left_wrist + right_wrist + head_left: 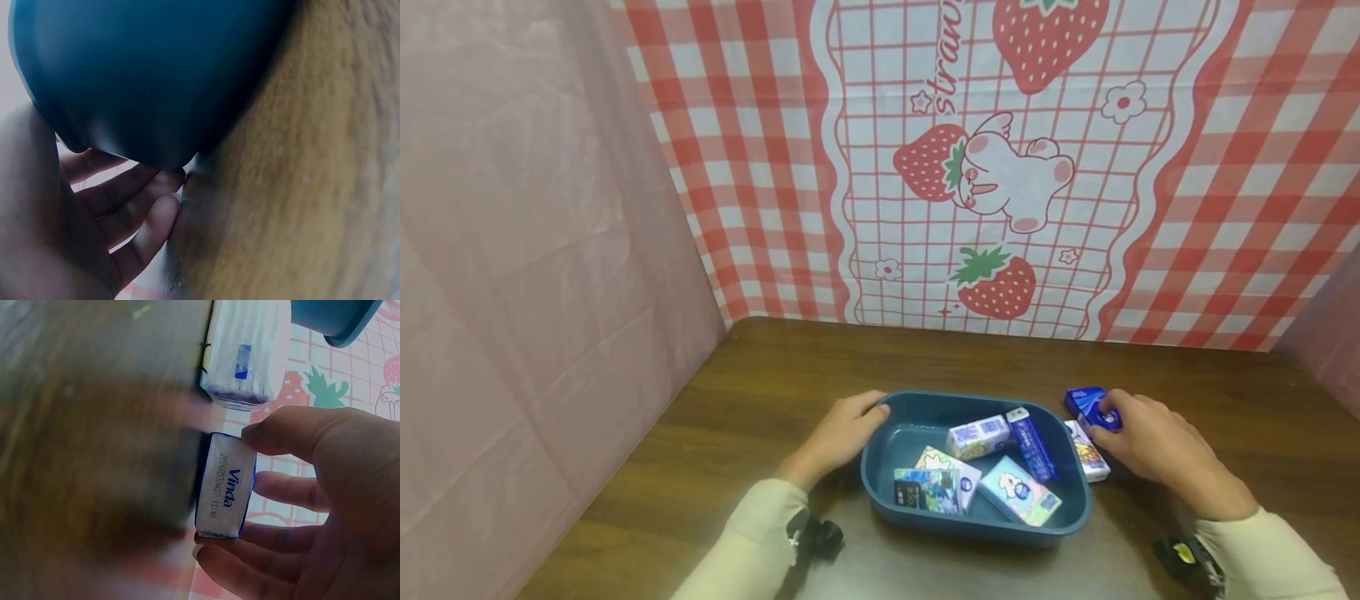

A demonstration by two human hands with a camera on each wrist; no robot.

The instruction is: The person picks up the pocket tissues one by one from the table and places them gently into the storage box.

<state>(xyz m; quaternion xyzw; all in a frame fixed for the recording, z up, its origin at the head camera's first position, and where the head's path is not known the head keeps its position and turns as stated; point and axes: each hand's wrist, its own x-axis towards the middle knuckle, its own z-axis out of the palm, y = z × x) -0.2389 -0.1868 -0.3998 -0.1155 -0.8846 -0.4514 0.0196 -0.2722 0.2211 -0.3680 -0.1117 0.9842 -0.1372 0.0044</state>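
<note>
My left hand [842, 429] holds the upper left corner of a blue plastic basin [970, 523], thumb at the rim. In the left wrist view its fingers [134, 209] bend against the outer wall. My right hand [1157, 442] grips a dark blue tissue pack [1084, 404] on the table, right of the basin. The pack's white end [226, 487], printed "Vinda", faces the right wrist camera, with thumb and fingers around it. A white patterned tissue pack [1092, 462] lies between that hand and the basin.
Inside the basin lie several small packs, among them a blue one [1033, 446], a pastel one [1018, 490], a purple-white one [977, 437] and a dark floral one [917, 492]. The wooden table [760, 375] meets a strawberry-print cloth [1000, 283] behind; a pink curtain [550, 250] hangs left.
</note>
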